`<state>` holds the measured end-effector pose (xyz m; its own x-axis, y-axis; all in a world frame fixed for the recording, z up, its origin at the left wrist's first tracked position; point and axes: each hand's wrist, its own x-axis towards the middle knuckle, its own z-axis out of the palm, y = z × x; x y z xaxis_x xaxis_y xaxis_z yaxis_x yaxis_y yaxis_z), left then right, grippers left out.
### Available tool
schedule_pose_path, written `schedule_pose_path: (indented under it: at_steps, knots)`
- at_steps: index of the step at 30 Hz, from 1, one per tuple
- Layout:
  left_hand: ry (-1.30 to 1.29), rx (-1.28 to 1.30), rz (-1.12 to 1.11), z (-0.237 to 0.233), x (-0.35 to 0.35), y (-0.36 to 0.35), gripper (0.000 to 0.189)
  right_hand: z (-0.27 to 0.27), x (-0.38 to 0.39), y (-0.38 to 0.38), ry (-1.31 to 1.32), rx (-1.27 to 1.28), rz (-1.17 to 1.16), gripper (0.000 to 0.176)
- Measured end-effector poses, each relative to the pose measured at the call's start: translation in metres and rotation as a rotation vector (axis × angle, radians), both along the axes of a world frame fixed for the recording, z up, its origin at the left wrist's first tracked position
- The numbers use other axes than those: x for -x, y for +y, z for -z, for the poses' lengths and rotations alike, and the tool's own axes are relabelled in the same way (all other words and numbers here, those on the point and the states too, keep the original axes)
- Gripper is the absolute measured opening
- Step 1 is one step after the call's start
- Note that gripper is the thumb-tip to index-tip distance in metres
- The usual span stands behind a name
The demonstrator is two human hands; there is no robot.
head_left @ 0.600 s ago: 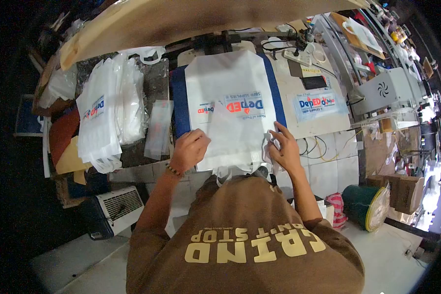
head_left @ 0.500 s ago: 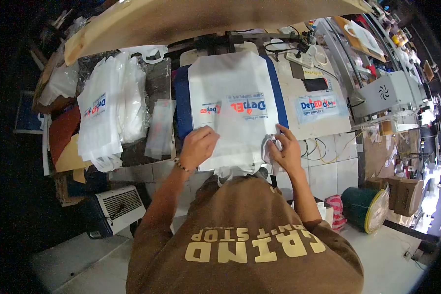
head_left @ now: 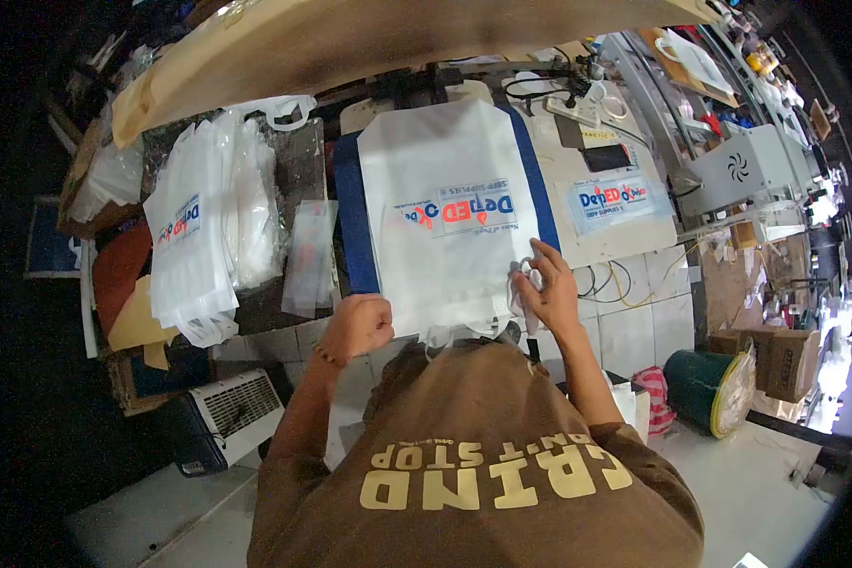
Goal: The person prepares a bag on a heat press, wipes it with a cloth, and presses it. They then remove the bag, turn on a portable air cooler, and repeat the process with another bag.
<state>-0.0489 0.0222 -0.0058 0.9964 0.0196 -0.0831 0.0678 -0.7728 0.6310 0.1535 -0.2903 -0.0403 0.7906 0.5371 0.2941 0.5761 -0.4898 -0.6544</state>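
Head view, only view available.

Left hand (head_left: 355, 324): curling into a tight fist on the near-left corner of the white bag (head_left: 445, 151), apparently pinching the edge there; the fingertips are tucked under, so the grip itself is not showing.

Right hand (head_left: 545, 289): narrow, fingers closing around bunched white material at the bag's near-right edge, seemingly a handle loop.

The bag is lying flat between the two hands and stretching away from them over the blue pad (head_left: 346, 227), print (head_left: 456, 212) facing up, just beyond the fingers.

Beyond the left hand and outward: a clear sleeve (head_left: 309, 256), then a stack of printed bags (head_left: 191, 232). Outward from the right hand: a loose printed sheet (head_left: 613, 199).

Risks (judgement):
- One hand pulling harder than the other would be skewing the bag on the pad.
- Right-hand fingers are sitting near the print; if the ink is not dry, a slide forward could be smearing it.
- The bunched loop could be folding under the bag and leaving a ridge.
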Motion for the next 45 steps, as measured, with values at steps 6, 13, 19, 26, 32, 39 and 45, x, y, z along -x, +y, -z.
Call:
schedule_pose_path:
  at_steps: [6, 13, 19, 26, 32, 39, 45]
  knots:
    - [0.141, -0.042, 0.105, -0.011, 0.035, 0.032, 0.020, -0.010, -0.006, -0.002, 0.045, 0.037, -0.023, 0.026]
    - [0.794, -0.258, 0.060, 0.012, 0.103, 0.116, 0.025, -0.058, -0.009, -0.003, 0.117, 0.219, -0.101, 0.022]
    - [0.534, -0.709, -0.380, -0.008, 0.087, 0.133, 0.024, -0.086, 0.022, 0.056, 0.663, -0.199, -0.241, 0.019]
    - [0.786, -0.581, 0.021, 0.051, 0.079, 0.177, 0.030, -0.067, 0.088, 0.182, 0.748, -0.431, -0.422, 0.027]
    - [0.629, 0.944, -0.351, -0.025, 0.062, 0.116, 0.060, -0.036, 0.128, 0.236, 0.647, -0.456, -0.208, 0.039]
    - [-0.068, 0.377, -0.484, 0.030, 0.022, 0.112, 0.049, -0.041, 0.082, 0.205, -0.045, -0.120, -0.191, 0.054]
    - [-0.137, 0.441, -0.515, 0.034, 0.026, 0.141, 0.039, -0.017, 0.009, 0.153, -0.238, 0.225, -0.052, 0.049]
